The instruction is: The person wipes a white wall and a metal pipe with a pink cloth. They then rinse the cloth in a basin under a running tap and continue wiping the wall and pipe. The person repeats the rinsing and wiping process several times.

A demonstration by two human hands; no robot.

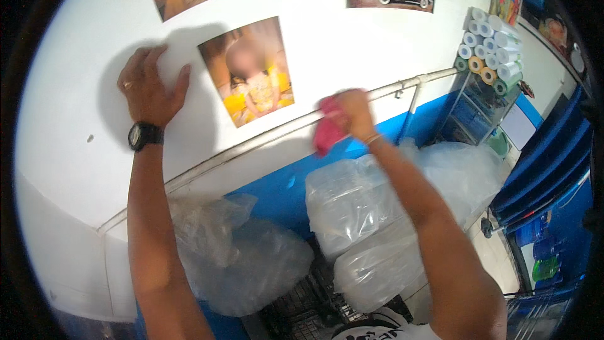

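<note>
My left hand [151,85] lies against the white wall [189,151] with its fingers spread, a dark watch [146,136] on its wrist. To its right hangs a photo print [248,72] of a person in yellow, apart from the hand. A pink cloth [329,127] is bunched in my right hand [356,113], which is closed on it. That hand is at the pale pipe [390,90] running along the wall; the cloth overlaps the pipe and hangs below it. Whether the cloth presses on the pipe or the wall is hard to tell.
Large clear plastic bags [352,198] fill the space below the pipe, with another bag [251,264] at left. Black crates [302,302] stand beneath. White rolls [491,44] are stacked at the right on a glass-sided shelf [469,110]. A blue curtain [541,164] hangs at far right.
</note>
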